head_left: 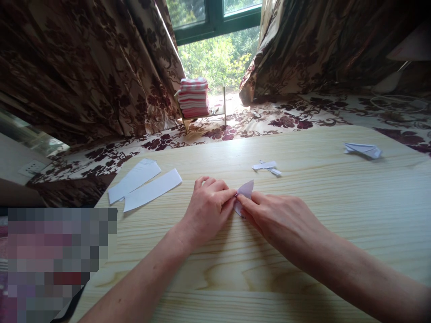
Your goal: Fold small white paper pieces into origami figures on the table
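A small piece of folded white paper (245, 189) is held low over the wooden table (215, 278), between my two hands. My left hand (212, 204) pinches its left side, thumb and forefinger together. From the right, my right hand (276, 211) grips the same paper, its fingertips meeting those of the left hand. The fingers cover much of the paper, so the exact fold is hidden. Beyond the hands lie several narrow paper scraps (268, 166).
White paper strips (151, 190) lie at the table's left. A folded paper piece (363, 150) sits at the far right. Behind the table, striped folded cloths (194, 98) are stacked on a small rack (225, 105) before the window. Patterned curtains (134, 67) hang on both sides.
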Demonstrator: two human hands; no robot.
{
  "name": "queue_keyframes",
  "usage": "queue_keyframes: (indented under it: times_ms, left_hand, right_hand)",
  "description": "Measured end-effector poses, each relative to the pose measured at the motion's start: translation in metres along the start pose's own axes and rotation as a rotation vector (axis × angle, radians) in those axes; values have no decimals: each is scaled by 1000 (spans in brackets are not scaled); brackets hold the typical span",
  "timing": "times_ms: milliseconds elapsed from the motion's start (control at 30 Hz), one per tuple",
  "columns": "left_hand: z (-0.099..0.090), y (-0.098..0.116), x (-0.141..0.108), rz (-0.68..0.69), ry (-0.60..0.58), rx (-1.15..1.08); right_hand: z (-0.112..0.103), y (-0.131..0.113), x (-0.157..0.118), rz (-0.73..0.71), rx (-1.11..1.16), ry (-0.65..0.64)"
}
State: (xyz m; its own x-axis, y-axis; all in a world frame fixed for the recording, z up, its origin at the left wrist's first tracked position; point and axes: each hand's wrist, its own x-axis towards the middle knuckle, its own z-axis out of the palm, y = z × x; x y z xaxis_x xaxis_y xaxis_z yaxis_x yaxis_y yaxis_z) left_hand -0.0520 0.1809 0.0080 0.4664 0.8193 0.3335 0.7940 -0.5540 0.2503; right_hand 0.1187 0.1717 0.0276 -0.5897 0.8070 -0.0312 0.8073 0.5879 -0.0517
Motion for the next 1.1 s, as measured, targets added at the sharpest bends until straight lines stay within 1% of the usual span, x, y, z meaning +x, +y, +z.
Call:
queue_keyframes:
  times_ms: [100,167,300,400,567,667,767,967,1033,1100]
  left_hand:
    - [-3,3,-2,6,22,16]
    - [-4,6,-2,13,19,35]
    - [-6,9,-1,1,-37,92]
    - [-7,10,-3,-5,-77,136]
    - [-11,11,-9,-14,-104,181]
    - [-14,12,-13,-29,-97,133]
    - [-14,9,-14,-73,-53,41]
    - [-10,2,-10,-149,31,-109]
    - [-9,1,-10,-171,43,-142]
    - [-8,2,-10,-187,53,-171]
  right_hand:
    - [2,0,0,-22,-16,40]
    - [3,0,1,-20,-21,39]
    - [2,-1,2,-4,-6,2]
    - [2,-2,2,-3,-15,-4]
    - [5,0,-1,-32,-26,46]
    - [8,1,-1,-41,-20,70]
    - [11,2,0,-48,-13,88]
    - [19,6,1,-82,2,225]
    - [19,7,1,-97,8,230]
    - [17,7,0,-101,21,207]
